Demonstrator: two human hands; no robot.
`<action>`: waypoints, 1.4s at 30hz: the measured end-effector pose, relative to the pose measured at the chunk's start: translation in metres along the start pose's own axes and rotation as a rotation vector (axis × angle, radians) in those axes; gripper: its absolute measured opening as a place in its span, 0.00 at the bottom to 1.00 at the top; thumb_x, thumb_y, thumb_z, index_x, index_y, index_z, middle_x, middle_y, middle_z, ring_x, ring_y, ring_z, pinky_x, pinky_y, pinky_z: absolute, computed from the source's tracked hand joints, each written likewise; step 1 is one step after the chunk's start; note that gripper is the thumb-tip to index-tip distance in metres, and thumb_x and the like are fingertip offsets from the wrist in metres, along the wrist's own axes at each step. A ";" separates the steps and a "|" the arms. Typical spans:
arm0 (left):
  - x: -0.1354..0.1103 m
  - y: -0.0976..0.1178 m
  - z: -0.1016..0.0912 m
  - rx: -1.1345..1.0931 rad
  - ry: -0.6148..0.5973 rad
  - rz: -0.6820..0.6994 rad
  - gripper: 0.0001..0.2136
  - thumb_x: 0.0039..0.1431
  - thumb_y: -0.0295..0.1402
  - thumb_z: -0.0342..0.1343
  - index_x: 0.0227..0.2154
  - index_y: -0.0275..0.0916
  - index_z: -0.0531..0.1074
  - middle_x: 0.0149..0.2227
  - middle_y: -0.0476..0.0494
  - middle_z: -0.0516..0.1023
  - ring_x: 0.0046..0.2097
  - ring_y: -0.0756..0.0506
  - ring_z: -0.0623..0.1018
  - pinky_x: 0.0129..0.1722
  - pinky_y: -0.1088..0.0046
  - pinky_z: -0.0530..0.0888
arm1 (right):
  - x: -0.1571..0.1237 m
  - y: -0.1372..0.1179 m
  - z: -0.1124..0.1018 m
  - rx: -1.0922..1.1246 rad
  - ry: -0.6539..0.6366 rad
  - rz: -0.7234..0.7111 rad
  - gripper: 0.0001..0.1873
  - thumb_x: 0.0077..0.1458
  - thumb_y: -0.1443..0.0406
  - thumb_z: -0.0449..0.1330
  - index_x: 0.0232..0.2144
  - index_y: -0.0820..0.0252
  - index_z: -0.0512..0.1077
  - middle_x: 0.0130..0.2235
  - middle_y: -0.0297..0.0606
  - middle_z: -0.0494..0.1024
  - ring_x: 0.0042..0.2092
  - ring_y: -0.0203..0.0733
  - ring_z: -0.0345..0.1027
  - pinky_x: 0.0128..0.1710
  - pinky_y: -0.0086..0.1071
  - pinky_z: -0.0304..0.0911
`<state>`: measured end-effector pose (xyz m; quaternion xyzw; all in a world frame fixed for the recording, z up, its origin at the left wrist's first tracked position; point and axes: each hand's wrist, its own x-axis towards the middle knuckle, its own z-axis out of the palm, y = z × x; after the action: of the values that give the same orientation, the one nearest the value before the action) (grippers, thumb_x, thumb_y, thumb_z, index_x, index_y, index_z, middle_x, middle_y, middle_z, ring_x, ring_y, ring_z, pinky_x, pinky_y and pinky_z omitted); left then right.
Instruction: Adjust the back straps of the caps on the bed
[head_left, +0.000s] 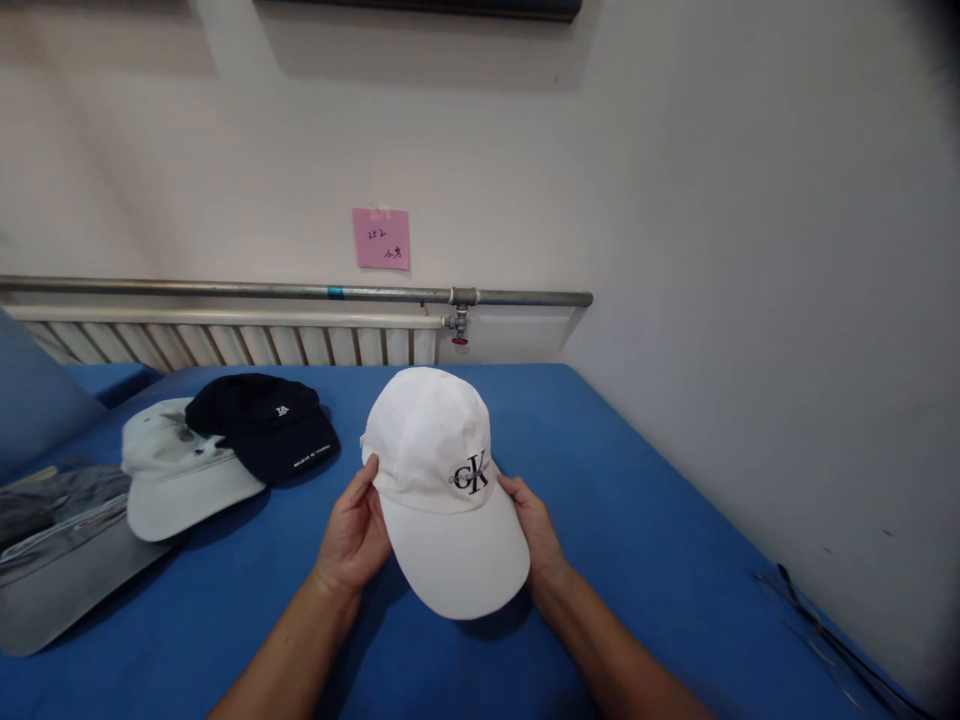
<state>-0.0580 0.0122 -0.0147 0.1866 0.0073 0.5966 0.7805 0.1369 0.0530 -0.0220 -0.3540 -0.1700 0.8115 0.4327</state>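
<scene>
Now we hold the white cap [424,435] over the blue surface [637,560], L hand [354,535] & R hand [541,535] fingers gripping opp. sides. 3 more, i.e. dark cap [259,420], pale cap [184,497] & grey cap [67,590], lie to our L.

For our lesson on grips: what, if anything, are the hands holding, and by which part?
The white CK cap, held at opposite sides, near the brim, by the left hand and right hand.

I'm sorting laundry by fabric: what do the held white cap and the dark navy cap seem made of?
The white cap: probably woven cotton or a blend, matte, judging by its soft dents and lack of shine. The navy cap: likely similar dull cloth, its crown soft and low; exact fibre unclear.
</scene>
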 end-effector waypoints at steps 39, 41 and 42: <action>0.005 0.002 -0.002 0.031 0.421 0.022 0.16 0.66 0.33 0.49 0.50 0.34 0.75 0.43 0.37 0.82 0.53 0.37 0.76 0.62 0.55 0.63 | 0.004 0.000 -0.002 -0.042 -0.004 0.022 0.13 0.53 0.60 0.56 0.32 0.64 0.77 0.26 0.40 0.82 0.34 0.47 0.78 0.39 0.37 0.71; 0.005 0.003 -0.003 0.034 0.427 0.003 0.15 0.65 0.33 0.50 0.46 0.33 0.77 0.42 0.36 0.82 0.53 0.37 0.77 0.62 0.55 0.63 | 0.003 0.000 -0.001 -0.038 0.011 0.034 0.14 0.54 0.60 0.56 0.32 0.64 0.77 0.25 0.40 0.81 0.34 0.47 0.78 0.39 0.37 0.71; 0.005 0.003 -0.004 0.035 0.417 -0.008 0.14 0.65 0.33 0.50 0.44 0.32 0.78 0.42 0.35 0.82 0.53 0.37 0.77 0.62 0.56 0.63 | 0.003 0.000 0.000 -0.037 0.018 0.037 0.14 0.54 0.60 0.55 0.32 0.64 0.77 0.24 0.40 0.81 0.33 0.47 0.78 0.39 0.37 0.71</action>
<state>-0.0599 0.0188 -0.0162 0.0725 0.1799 0.6189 0.7611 0.1362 0.0551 -0.0234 -0.3725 -0.1745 0.8129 0.4123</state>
